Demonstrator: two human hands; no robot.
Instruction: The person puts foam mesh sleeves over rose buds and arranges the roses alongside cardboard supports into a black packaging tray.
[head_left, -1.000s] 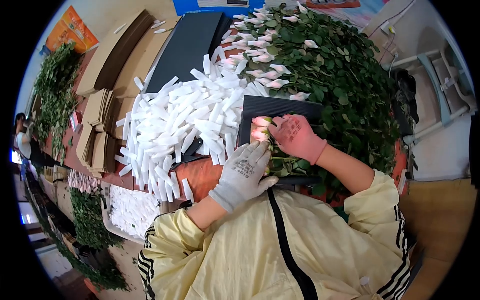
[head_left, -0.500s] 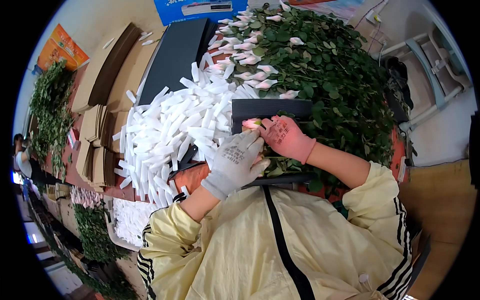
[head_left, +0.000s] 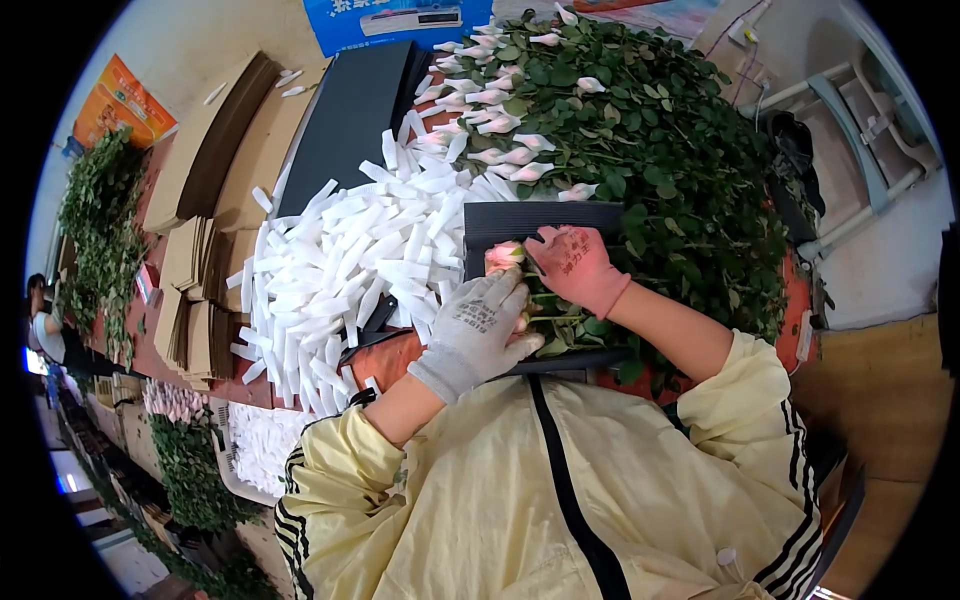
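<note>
My left hand [head_left: 472, 330], in a white-grey printed glove, lies palm down with its fingers stretched over pink roses. One pink rose head [head_left: 504, 257] shows just beyond its fingertips; other blooms are mostly hidden beneath the hand. To the right, my right hand [head_left: 578, 268], in a pink glove, hovers above the rose stems [head_left: 562, 318]. Its fingers are bent, with a gap at the tips and nothing visible between them. Beneath the roses is a black ribbed sheet [head_left: 545, 214].
Many white foam sleeves [head_left: 350, 240] are heaped on the left. Roses with white-sleeved heads [head_left: 520, 155] and dense leaves [head_left: 660, 130] fill the back right. Cardboard pieces [head_left: 205, 150] and a dark board [head_left: 345, 125] lie farther left. A folding chair [head_left: 850, 150] stands right.
My right hand has drawn slightly right, away from the rose head, and its fingertips have parted. The rose head shows more fully. My left hand has shifted slightly down.
</note>
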